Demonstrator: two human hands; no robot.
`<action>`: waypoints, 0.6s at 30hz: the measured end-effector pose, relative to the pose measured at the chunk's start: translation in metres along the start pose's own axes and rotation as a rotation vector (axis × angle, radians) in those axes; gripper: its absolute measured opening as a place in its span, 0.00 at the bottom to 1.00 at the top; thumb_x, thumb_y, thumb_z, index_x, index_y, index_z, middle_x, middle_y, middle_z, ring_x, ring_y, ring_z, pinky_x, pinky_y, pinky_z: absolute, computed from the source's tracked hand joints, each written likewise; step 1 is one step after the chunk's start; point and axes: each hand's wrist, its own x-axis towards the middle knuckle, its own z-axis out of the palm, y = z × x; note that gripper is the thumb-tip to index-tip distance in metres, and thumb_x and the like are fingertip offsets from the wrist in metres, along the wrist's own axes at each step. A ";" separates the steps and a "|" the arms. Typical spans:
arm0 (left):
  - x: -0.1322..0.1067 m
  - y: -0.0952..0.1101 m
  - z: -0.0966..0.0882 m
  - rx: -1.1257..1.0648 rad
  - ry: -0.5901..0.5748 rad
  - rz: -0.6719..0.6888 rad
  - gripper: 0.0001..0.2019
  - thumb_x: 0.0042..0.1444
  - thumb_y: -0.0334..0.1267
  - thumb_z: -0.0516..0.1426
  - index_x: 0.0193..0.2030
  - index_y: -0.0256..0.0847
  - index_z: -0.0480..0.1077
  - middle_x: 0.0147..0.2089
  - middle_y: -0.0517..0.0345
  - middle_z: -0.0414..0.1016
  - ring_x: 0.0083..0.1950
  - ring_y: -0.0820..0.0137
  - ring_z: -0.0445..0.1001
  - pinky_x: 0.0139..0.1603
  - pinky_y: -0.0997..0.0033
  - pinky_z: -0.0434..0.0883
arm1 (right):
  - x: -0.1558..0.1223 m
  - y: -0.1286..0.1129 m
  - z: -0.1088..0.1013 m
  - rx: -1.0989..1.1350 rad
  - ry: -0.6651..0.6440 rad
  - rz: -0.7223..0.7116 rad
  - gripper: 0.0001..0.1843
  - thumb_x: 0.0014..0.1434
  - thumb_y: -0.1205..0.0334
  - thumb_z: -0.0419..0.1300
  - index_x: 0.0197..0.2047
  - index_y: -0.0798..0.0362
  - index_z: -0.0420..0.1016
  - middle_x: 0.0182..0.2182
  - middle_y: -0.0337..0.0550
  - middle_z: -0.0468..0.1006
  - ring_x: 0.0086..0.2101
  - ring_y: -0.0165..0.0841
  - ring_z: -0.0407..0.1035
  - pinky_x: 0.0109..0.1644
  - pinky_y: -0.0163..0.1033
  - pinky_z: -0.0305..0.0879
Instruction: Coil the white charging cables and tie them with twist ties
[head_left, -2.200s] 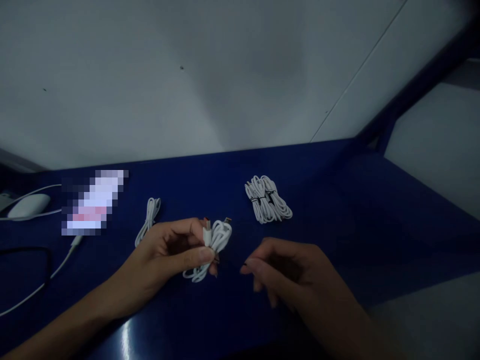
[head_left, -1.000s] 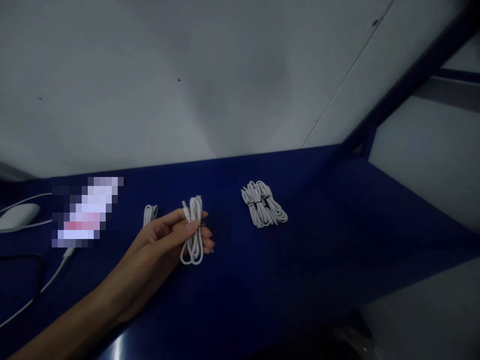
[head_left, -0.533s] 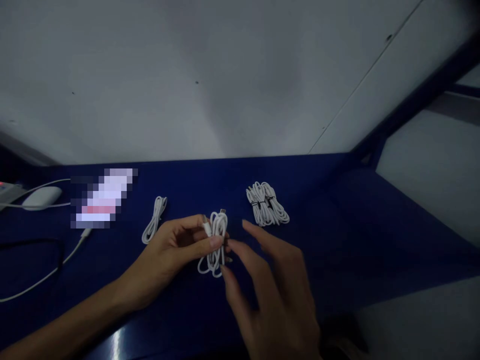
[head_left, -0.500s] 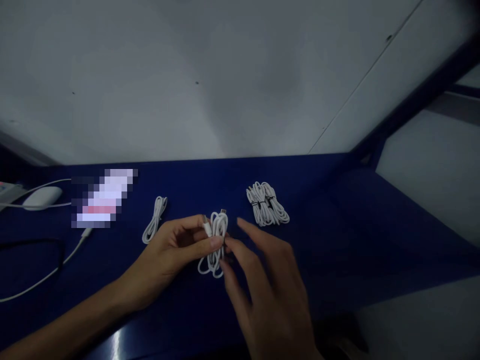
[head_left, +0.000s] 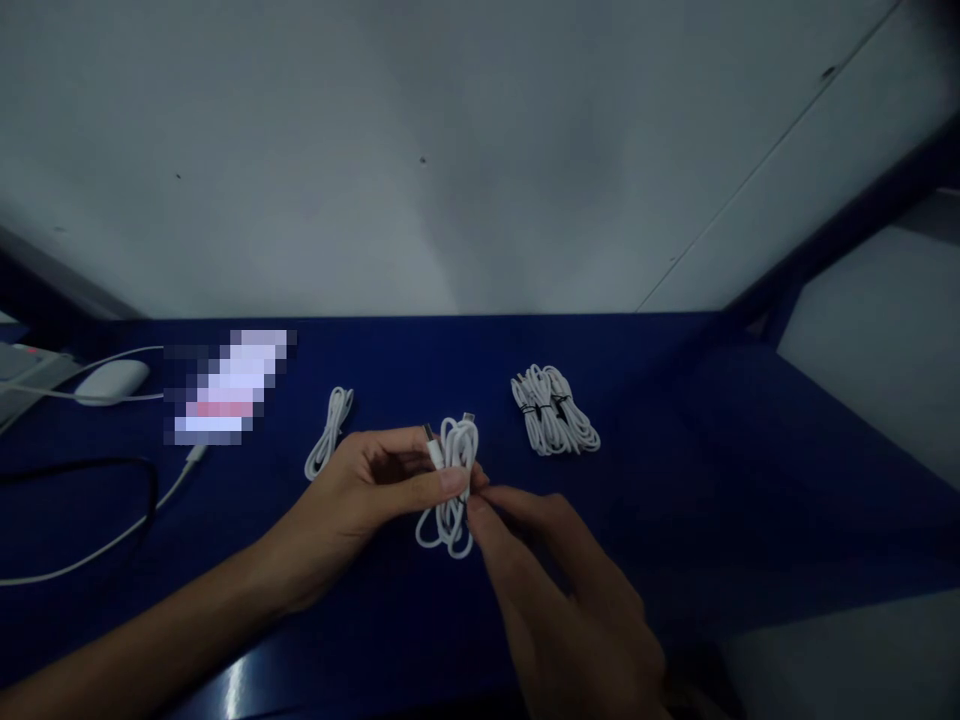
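Note:
A coiled white USB cable (head_left: 454, 450) stands upright in my left hand (head_left: 360, 500), pinched between thumb and fingers at its middle. Both its plugs stick up at the top, and loops hang out below. My right hand (head_left: 570, 590) is at the coil's right side, thumb and forefinger pressed together around a thin black twist tie (head_left: 463, 503), mostly hidden by the fingers. Behind my left hand lies another coiled white cable (head_left: 330, 435). Farther right, several white cable bundles (head_left: 555, 412) bound with black ties rest side by side.
The blue table (head_left: 420, 360) meets a pale wall panel (head_left: 337, 200) at the back. On the left are a blurred-out phone (head_left: 236, 385) with a white charging cable (head_left: 150, 515), a white mouse-shaped object (head_left: 112, 382), a black cord (head_left: 90, 462) and a power strip (head_left: 30, 375).
My right hand's fingers, spread beside the coil before, have closed to a pinch at its right edge. My left hand keeps its hold. The whole view has shifted slightly.

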 end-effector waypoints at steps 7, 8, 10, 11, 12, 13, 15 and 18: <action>0.001 -0.003 0.000 -0.057 0.072 -0.030 0.07 0.67 0.43 0.73 0.46 0.43 0.89 0.49 0.52 0.92 0.48 0.66 0.84 0.53 0.69 0.76 | -0.018 -0.011 0.030 -0.004 0.178 0.082 0.17 0.78 0.69 0.58 0.59 0.41 0.81 0.47 0.46 0.86 0.39 0.40 0.84 0.36 0.41 0.86; 0.001 -0.004 0.000 -0.069 0.086 -0.035 0.08 0.67 0.43 0.73 0.46 0.43 0.89 0.48 0.52 0.92 0.47 0.67 0.84 0.53 0.69 0.76 | -0.020 -0.011 0.034 -0.010 0.186 0.120 0.16 0.77 0.68 0.58 0.58 0.41 0.82 0.46 0.46 0.86 0.37 0.40 0.83 0.32 0.40 0.85; 0.001 -0.005 -0.001 -0.095 0.117 -0.037 0.08 0.67 0.44 0.73 0.47 0.43 0.89 0.47 0.53 0.92 0.46 0.68 0.85 0.53 0.70 0.76 | -0.025 -0.008 0.038 -0.023 0.175 0.191 0.14 0.77 0.66 0.61 0.57 0.40 0.83 0.46 0.46 0.86 0.35 0.40 0.83 0.27 0.39 0.83; 0.000 -0.005 0.000 -0.109 0.133 -0.035 0.08 0.67 0.44 0.73 0.46 0.43 0.88 0.47 0.54 0.92 0.46 0.69 0.85 0.53 0.71 0.76 | -0.027 -0.007 0.038 -0.022 0.160 0.204 0.14 0.77 0.66 0.61 0.57 0.40 0.83 0.47 0.46 0.86 0.35 0.40 0.83 0.26 0.38 0.82; -0.001 -0.005 0.000 -0.124 0.151 -0.033 0.08 0.66 0.44 0.74 0.46 0.43 0.88 0.47 0.54 0.92 0.47 0.69 0.86 0.54 0.71 0.76 | -0.029 -0.005 0.038 -0.015 0.132 0.205 0.15 0.76 0.66 0.61 0.59 0.40 0.83 0.49 0.46 0.86 0.36 0.40 0.84 0.26 0.37 0.82; -0.002 -0.005 0.001 -0.141 0.167 -0.030 0.08 0.66 0.44 0.74 0.46 0.43 0.88 0.46 0.55 0.92 0.48 0.68 0.86 0.55 0.72 0.76 | -0.030 -0.004 0.037 -0.002 0.104 0.197 0.17 0.76 0.67 0.60 0.61 0.39 0.82 0.50 0.46 0.86 0.37 0.39 0.85 0.26 0.36 0.82; -0.003 -0.005 0.002 -0.172 0.193 -0.024 0.08 0.65 0.42 0.75 0.45 0.42 0.88 0.45 0.54 0.92 0.49 0.66 0.87 0.56 0.70 0.78 | -0.033 -0.003 0.035 0.029 0.066 0.177 0.22 0.76 0.70 0.59 0.65 0.38 0.81 0.52 0.45 0.86 0.39 0.38 0.86 0.27 0.33 0.82; 0.000 -0.003 0.001 -0.222 0.242 0.008 0.07 0.66 0.40 0.74 0.45 0.41 0.88 0.44 0.52 0.92 0.48 0.65 0.88 0.54 0.70 0.81 | -0.037 -0.007 0.036 0.055 0.112 0.184 0.24 0.74 0.73 0.60 0.63 0.37 0.83 0.50 0.43 0.87 0.36 0.36 0.86 0.28 0.33 0.83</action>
